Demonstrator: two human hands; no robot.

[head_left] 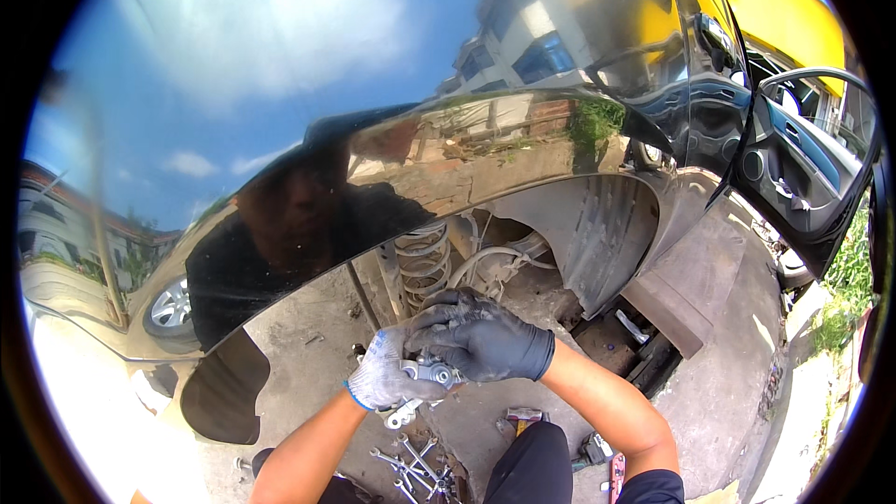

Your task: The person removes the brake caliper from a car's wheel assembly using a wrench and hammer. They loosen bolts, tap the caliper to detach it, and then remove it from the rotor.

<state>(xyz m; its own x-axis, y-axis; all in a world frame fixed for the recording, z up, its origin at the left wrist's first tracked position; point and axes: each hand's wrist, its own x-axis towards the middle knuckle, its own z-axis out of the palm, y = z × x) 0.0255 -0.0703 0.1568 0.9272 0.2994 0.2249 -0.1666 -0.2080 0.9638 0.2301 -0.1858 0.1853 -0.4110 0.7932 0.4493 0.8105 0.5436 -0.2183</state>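
My left hand point(378, 371), in a pale knit glove with a blue cuff, is closed around a silver metal car part point(431, 372) with a round eye. From the other side my right hand point(485, 336), in a dark glove, curls over its top. The right fingertips are partly hidden, but they appear to press on the same part. Below the left hand juts a silver piece with rounded ends point(401, 414); I cannot tell whether it belongs to the held part. Just beyond my hands is the wheel well with a coil spring point(422, 257).
Several wrenches point(417, 469) lie on the concrete between my legs. A hammer-like tool point(523, 418) is near my right knee, with a red tool point(616, 478) farther right. The glossy dark fender point(523, 145) arches ahead; an open car door point(807, 154) stands at far right.
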